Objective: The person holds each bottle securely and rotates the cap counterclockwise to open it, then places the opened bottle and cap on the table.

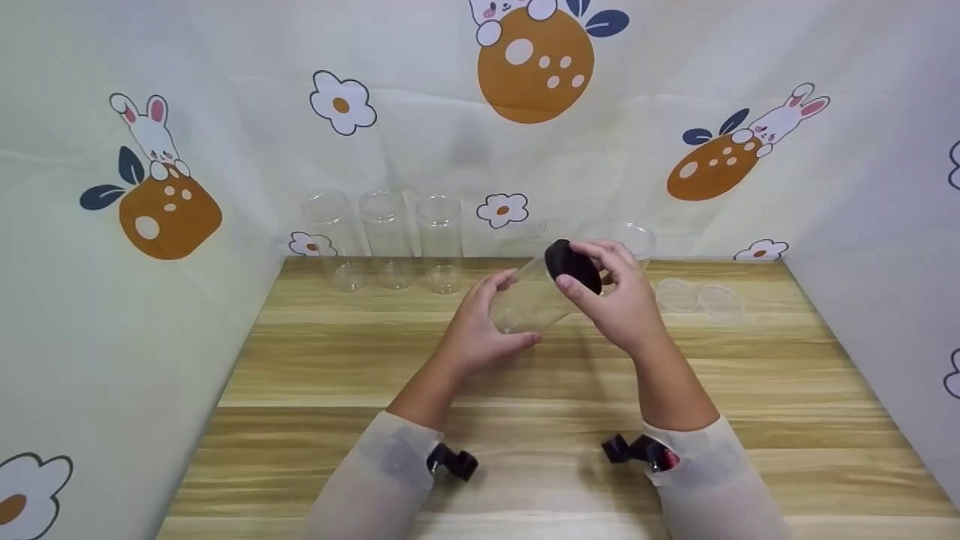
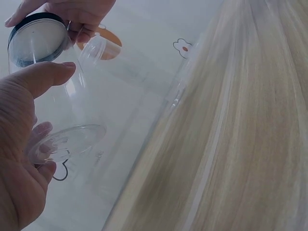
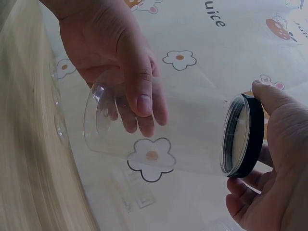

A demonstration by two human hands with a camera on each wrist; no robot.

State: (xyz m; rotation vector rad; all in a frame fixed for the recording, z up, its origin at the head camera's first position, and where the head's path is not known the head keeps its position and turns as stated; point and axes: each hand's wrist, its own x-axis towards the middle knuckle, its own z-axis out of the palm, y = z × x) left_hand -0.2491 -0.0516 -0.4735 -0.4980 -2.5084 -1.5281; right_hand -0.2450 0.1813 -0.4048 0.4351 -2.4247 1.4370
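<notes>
A clear plastic jar [image 1: 529, 296] is held tilted above the table, its base toward the lower left. My left hand [image 1: 486, 322] grips the jar's body near the base, thumb on one side and fingers round the other. On the jar's mouth sits a black lid [image 1: 576, 268], which my right hand [image 1: 619, 300] holds by its rim between thumb and fingers. In the right wrist view the lid [image 3: 255, 134] covers the mouth; whether it is screwed tight I cannot tell. Nothing shows inside the jar [image 2: 72, 106].
Three clear jars [image 1: 440, 244] stand in a row at the table's back left. Another clear jar [image 1: 639, 238] stands behind my right hand. Two clear discs [image 1: 721, 301] lie to its right. Printed cloth walls [image 1: 420, 150] enclose the wooden table [image 1: 315, 442] at the back and sides.
</notes>
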